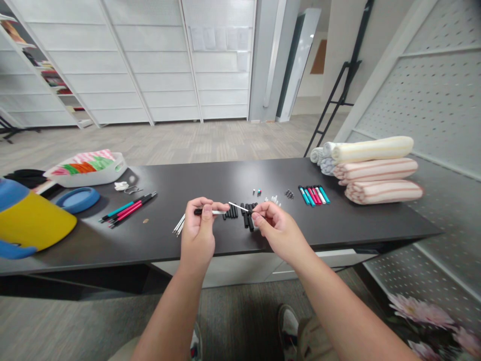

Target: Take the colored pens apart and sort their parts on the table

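Observation:
My left hand is closed on a white pen barrel with a black end, held level between thumb and fingers. In my right hand a thin white pen refill with a dark end is pinched, its free end at the open end of the barrel; whether it has entered cannot be made out. Under the hands lie black pen parts in short rows. Several thin white refills lie beside my left hand. Small clear pieces and small dark metal parts lie beyond my right hand.
Coloured pen barrels stand in a row on the dark table. Rolled towels are stacked at right. Pink, blue and black pens, a blue lid, a yellow container and a white basket are at left.

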Demonstrator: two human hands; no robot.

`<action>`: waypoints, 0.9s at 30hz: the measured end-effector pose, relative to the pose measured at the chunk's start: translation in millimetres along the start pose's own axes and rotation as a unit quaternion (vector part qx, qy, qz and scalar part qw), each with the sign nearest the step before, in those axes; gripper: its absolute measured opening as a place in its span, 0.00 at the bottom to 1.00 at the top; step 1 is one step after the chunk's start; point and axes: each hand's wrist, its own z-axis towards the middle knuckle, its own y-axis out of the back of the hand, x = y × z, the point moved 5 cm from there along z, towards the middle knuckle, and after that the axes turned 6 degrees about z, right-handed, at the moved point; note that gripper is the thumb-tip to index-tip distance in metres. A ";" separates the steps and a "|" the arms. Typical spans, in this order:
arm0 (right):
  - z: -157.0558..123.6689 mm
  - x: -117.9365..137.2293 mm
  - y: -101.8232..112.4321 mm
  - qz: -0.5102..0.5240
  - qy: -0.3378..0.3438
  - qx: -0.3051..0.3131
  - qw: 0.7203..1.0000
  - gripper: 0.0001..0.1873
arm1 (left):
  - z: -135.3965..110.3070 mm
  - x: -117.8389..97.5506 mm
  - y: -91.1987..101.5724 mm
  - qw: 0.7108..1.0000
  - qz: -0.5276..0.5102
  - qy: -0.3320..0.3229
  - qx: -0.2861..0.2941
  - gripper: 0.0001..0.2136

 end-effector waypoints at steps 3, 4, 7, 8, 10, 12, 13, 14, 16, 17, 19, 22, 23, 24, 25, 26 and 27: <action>-0.3 1.1 -0.5 -0.004 0.002 0.004 1.000 0.15 | 0.6 0.8 1.6 1.000 -0.017 0.004 0.000 0.10; -0.4 1.2 -0.5 -0.006 0.002 0.003 1.000 0.15 | 1.2 1.2 2.4 1.000 -0.022 0.007 -0.003 0.10; -0.4 1.6 -0.3 -0.020 0.003 -0.002 1.000 0.14 | 2.9 2.9 3.4 1.000 -0.024 0.018 -0.006 0.10; -0.4 1.8 -0.3 -0.027 0.003 -0.005 1.000 0.14 | 3.4 3.7 3.4 1.000 -0.021 0.023 -0.006 0.10; -0.6 2.3 -0.3 -0.041 0.006 -0.007 0.999 0.13 | 4.0 5.2 3.4 0.999 -0.015 0.032 -0.007 0.10; -0.7 2.4 -0.4 -0.050 0.006 -0.008 0.999 0.12 | 4.4 5.9 3.5 0.999 -0.015 0.037 -0.012 0.10; -0.7 2.3 -0.4 -0.052 0.005 -0.008 0.999 0.12 | 4.4 6.0 3.6 0.999 -0.016 0.038 -0.014 0.10; -0.7 2.0 -0.4 -0.051 0.005 -0.008 0.999 0.12 | 4.4 6.0 3.7 0.999 -0.017 0.037 -0.016 0.10; -0.5 1.4 -0.2 -0.047 0.003 -0.008 0.999 0.12 | 4.1 5.3 4.0 0.999 -0.013 0.030 -0.019 0.10; -0.4 1.1 -0.1 -0.044 0.002 -0.009 0.999 0.12 | 3.8 4.9 4.0 0.999 -0.007 0.025 -0.019 0.10; -0.3 0.7 0.0 -0.039 -0.001 -0.009 0.999 0.12 | 3.0 4.4 4.0 1.000 0.013 0.014 -0.019 0.11; -0.5 0.7 -0.3 -0.036 -0.005 -0.009 0.999 0.12 | 1.9 3.9 3.7 0.999 0.038 0.003 -0.015 0.10; -0.6 0.8 -0.4 -0.036 -0.004 -0.009 0.999 0.12 | 1.8 3.6 3.7 0.999 0.038 0.002 -0.016 0.10; -0.7 0.9 -0.5 -0.036 -0.004 -0.008 0.999 0.12 | 2.0 3.2 4.0 0.999 0.034 0.002 -0.019 0.10; -0.7 0.9 -0.5 -0.034 -0.003 -0.008 0.999 0.13 | 2.2 2.7 4.6 0.999 0.030 0.004 -0.025 0.10; -0.6 0.8 -0.4 -0.031 -0.002 -0.008 0.999 0.13 | 2.6 2.4 5.6 0.999 0.023 0.011 -0.034 0.10; -0.5 0.6 -0.2 -0.024 -0.001 -0.008 1.000 0.14 | 3.1 2.5 6.3 0.999 0.015 0.024 -0.040 0.11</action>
